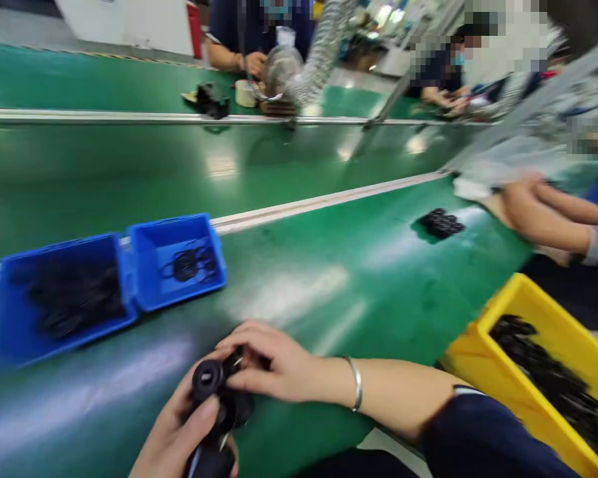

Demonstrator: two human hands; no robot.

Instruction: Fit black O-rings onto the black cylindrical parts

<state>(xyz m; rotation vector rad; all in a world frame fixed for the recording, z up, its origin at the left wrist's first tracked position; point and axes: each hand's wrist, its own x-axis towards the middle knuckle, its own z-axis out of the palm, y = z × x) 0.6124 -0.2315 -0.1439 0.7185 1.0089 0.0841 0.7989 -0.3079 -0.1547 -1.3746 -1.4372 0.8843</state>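
Near the bottom centre of the head view, my left hand (182, 425) is wrapped round a black device (214, 411) with round, lens-like ends, its thumb on the front. My right hand (274, 365), with a silver bangle at the wrist, reaches in from the right. Its fingers and thumb pinch a small dark part at the device's upper right side; the part is mostly hidden by the fingers. Both hands are above the green work surface (299, 299), close together and touching the same device.
Two blue bins (219, 265) with black parts sit at the left. A yellow crate (466, 352) of black parts stands at the right. A small black pile (441, 224) lies beyond. Another person's hands (538, 206) are at the far right; two more people work across the bench.
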